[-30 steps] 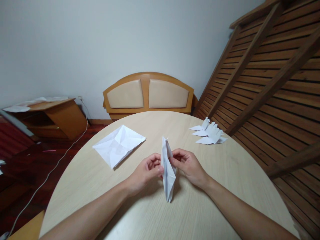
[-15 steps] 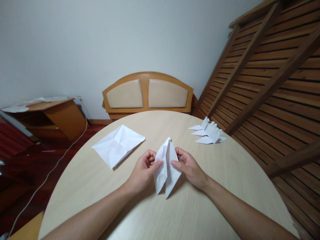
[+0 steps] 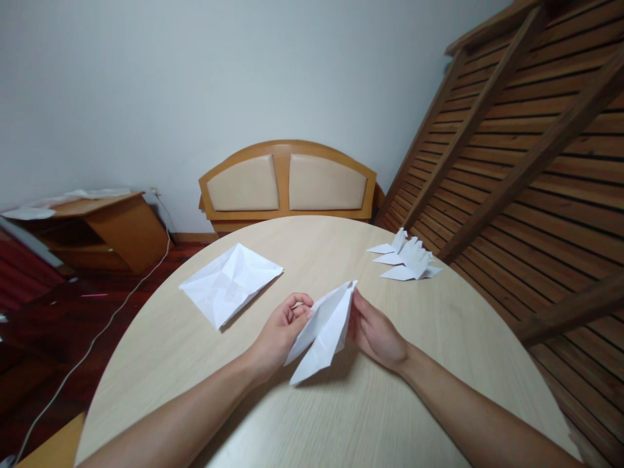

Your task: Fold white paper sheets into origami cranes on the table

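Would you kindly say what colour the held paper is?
The held paper is white, seen in head view.

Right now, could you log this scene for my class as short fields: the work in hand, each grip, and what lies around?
Work in hand: folded white paper, tilted, with pointed flaps
Left-hand grip: at the paper's left edge
Right-hand grip: at its right side, fingertips hidden
Table left: creased white sheet
Table right: white origami figures, overlapping in a row
Surface: round pale table
Beyond: padded headboard
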A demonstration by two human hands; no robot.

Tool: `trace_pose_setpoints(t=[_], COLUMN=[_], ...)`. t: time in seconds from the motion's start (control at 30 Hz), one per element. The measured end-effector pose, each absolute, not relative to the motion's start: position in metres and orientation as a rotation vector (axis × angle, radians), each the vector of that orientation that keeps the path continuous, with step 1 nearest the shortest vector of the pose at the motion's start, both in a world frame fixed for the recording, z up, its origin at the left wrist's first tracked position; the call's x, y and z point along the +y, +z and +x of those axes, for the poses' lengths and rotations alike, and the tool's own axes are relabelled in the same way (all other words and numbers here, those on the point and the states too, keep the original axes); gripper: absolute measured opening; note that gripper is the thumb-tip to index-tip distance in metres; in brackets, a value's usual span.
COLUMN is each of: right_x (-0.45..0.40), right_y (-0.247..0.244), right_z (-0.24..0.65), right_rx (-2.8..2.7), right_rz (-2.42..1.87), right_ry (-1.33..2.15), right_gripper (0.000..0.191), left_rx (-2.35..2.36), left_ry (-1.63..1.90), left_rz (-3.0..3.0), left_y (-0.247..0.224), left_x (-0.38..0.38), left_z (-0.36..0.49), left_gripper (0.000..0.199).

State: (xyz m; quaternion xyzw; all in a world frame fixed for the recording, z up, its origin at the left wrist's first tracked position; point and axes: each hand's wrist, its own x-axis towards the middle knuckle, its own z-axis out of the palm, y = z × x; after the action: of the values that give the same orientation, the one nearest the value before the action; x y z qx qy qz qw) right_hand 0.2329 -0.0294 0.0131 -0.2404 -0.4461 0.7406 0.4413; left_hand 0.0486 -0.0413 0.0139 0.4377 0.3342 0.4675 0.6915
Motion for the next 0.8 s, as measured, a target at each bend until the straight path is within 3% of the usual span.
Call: trace_pose_setpoints(t=[0.3, 0.47, 0.53, 0.63, 0.8], right_x=[-0.028, -0.026, -0.025, -0.027, -0.032], right_y=[0.009, 0.017, 0.02, 0.02, 0.022], right_z=[0.232, 0.231, 0.232, 0.232, 0.229], right_rx=[-1.266, -1.225, -1.257, -1.305, -1.326], right_rz=[-0.716, -0.758, -0.814, -0.895, -0.892], right_ry=[1.642, 1.418, 1.24, 1.075, 1.098], right_gripper=[0.027, 0.025, 0.024, 0.022, 0.022], left_rx=[0.91, 1.007, 0.991, 0.971, 1.161], left_ry=[1.058, 1.495, 1.567, 1.453, 1.338], left_rz=[1.191, 1.683, 1.94, 2.151, 1.938], left_y=[0.014, 0.018, 0.02, 0.019, 0.01], left_x=[-0.041, -0.046, -0.05, -0.055, -0.054], left_z=[0.049, 0.041, 0.04, 0.042, 0.05], left_gripper=[0.044, 0.02, 0.019, 0.029, 0.022])
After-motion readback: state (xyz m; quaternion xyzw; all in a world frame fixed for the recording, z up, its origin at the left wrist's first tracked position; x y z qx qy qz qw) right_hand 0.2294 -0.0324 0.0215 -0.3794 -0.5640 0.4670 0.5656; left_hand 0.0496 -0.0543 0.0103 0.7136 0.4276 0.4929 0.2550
